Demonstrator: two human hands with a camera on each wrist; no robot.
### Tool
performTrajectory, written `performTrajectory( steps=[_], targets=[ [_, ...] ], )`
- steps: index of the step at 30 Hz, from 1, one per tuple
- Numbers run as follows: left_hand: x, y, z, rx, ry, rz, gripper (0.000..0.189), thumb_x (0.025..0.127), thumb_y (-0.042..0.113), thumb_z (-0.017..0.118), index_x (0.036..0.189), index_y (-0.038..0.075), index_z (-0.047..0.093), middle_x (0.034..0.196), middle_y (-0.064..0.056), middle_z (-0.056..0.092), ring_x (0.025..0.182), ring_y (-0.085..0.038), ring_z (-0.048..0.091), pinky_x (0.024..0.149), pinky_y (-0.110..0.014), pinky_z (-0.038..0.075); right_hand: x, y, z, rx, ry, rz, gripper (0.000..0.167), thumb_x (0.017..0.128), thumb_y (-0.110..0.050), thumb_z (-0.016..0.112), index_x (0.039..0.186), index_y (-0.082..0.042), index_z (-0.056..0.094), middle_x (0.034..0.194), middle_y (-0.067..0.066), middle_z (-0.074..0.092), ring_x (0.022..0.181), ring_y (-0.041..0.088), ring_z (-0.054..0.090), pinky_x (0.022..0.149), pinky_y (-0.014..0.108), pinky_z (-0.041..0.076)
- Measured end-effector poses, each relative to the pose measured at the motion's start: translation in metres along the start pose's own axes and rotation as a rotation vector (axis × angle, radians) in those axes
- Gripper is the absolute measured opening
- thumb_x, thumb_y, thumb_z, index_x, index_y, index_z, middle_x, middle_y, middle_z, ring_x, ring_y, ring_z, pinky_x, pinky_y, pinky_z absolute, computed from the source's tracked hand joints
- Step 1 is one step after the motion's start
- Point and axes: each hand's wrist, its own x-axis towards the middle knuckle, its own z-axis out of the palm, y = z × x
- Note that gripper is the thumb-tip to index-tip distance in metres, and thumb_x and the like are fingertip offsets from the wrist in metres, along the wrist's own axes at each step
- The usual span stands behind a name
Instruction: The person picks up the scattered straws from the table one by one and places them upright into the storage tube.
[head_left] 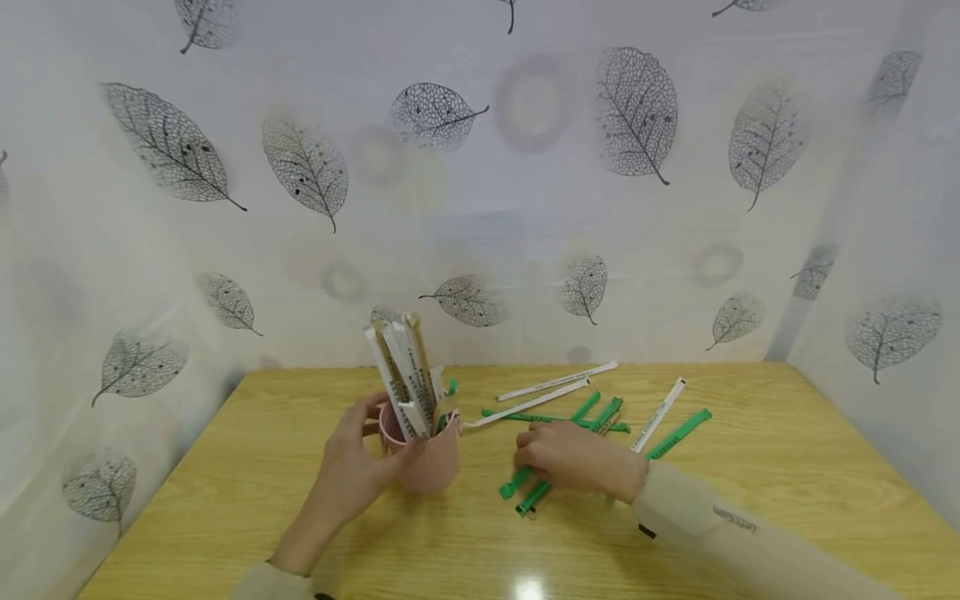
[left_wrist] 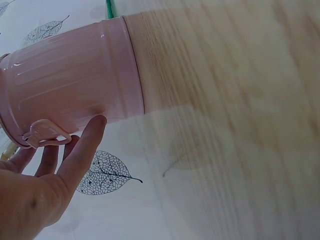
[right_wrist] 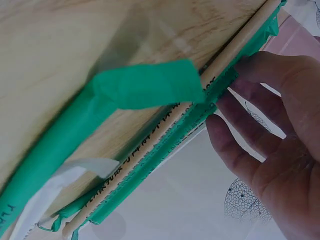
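My left hand (head_left: pixel 352 458) grips a pink ribbed metal bucket (head_left: pixel 429 468), thumb on the near side and fingers round the left. A small wire handle (left_wrist: pixel 46 132) on the bucket shows beside those fingers in the left wrist view. White and brown paper-wrapped straws (head_left: pixel 411 379) stand leaning in the bucket. To its right, my right hand (head_left: pixel 579 457) is over a loose pile of straws. Its fingertips pinch a green-wrapped straw (right_wrist: pixel 142 167), with a brown straw (right_wrist: pixel 245 42) lying alongside. The hand hides part of the pile in the head view.
White-wrapped straws (head_left: pixel 558 381) lie behind the pile, and another white-wrapped straw (head_left: pixel 660 415) is to the right beside a green-wrapped straw (head_left: pixel 681 434). The wooden table (head_left: pixel 247 467) meets a leaf-patterned curtain (head_left: pixel 480 225) at the back and sides.
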Motion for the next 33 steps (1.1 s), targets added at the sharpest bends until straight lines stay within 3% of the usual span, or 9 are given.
performTrajectory(
  steps=[4,6,10,14,21,25,29,33],
  targets=[
    [0.000,0.000,0.000,0.004,0.000,-0.002,0.072,0.084,0.036,0.085,0.143,0.011,0.051,0.134,-0.013,0.060,0.112,-0.032,0.064,0.085,-0.046,0.058,0.002,0.002,0.000,-0.034,0.062,-0.048,0.017,0.090,-0.007,0.076,0.103,-0.019,0.076,0.093,-0.007,0.071,0.081,0.006,0.063,0.072,0.018,0.053],
    [0.000,0.001,-0.001,0.005,-0.003,-0.003,0.072,0.084,0.037,0.084,0.143,0.011,0.051,0.134,-0.013,0.060,0.112,-0.032,0.064,0.085,-0.046,0.059,0.002,0.004,-0.001,-0.067,0.140,-0.099,0.020,0.089,-0.004,0.075,0.103,-0.019,0.074,0.091,-0.007,0.070,0.076,0.004,0.061,0.069,0.015,0.051],
    [0.001,0.000,-0.002,0.003,-0.006,-0.005,0.073,0.085,0.037,0.084,0.143,0.010,0.050,0.133,-0.014,0.059,0.112,-0.033,0.064,0.086,-0.050,0.059,0.001,0.007,-0.006,-0.150,0.309,-0.171,0.026,0.087,-0.004,0.078,0.108,-0.019,0.071,0.095,-0.007,0.071,0.083,0.005,0.066,0.074,0.016,0.056],
    [0.001,-0.001,-0.001,0.003,-0.005,-0.001,0.073,0.085,0.037,0.084,0.143,0.010,0.050,0.133,-0.014,0.059,0.112,-0.033,0.064,0.087,-0.052,0.059,0.001,0.010,-0.012,-0.185,0.412,-0.189,0.039,0.083,-0.005,0.083,0.118,-0.018,0.071,0.101,-0.006,0.072,0.093,0.009,0.069,0.082,0.020,0.059],
    [0.001,-0.003,-0.001,0.010,-0.003,0.002,0.075,0.083,0.037,0.085,0.144,0.010,0.050,0.135,-0.014,0.059,0.112,-0.033,0.064,0.086,-0.050,0.059,0.001,0.014,-0.024,-0.154,0.543,-0.206,0.060,0.080,0.000,0.084,0.135,-0.014,0.064,0.106,-0.002,0.073,0.090,0.010,0.070,0.074,0.019,0.058],
    [0.000,-0.002,0.000,0.011,0.000,0.003,0.074,0.084,0.037,0.085,0.143,0.010,0.050,0.135,-0.015,0.059,0.112,-0.033,0.064,0.086,-0.049,0.059,-0.001,0.015,-0.032,-0.143,0.591,-0.197,0.054,0.091,0.000,0.069,0.141,-0.015,0.058,0.104,-0.001,0.071,0.075,0.007,0.063,0.060,0.015,0.051],
    [0.000,0.000,-0.001,0.005,0.000,0.000,0.073,0.084,0.037,0.085,0.143,0.010,0.051,0.134,-0.014,0.060,0.112,-0.033,0.063,0.086,-0.048,0.058,0.000,0.013,-0.043,-0.082,0.669,-0.225,0.039,0.102,-0.008,0.051,0.140,-0.011,0.059,0.104,0.001,0.069,0.071,0.006,0.058,0.059,0.014,0.048],
    [-0.001,0.000,-0.001,0.004,-0.001,-0.002,0.074,0.084,0.037,0.085,0.143,0.010,0.051,0.134,-0.014,0.060,0.113,-0.032,0.064,0.086,-0.048,0.058,0.001,0.007,-0.058,0.057,0.747,-0.262,0.030,0.104,-0.012,0.053,0.131,-0.007,0.064,0.108,0.004,0.071,0.078,0.009,0.063,0.064,0.016,0.051]
  ],
)
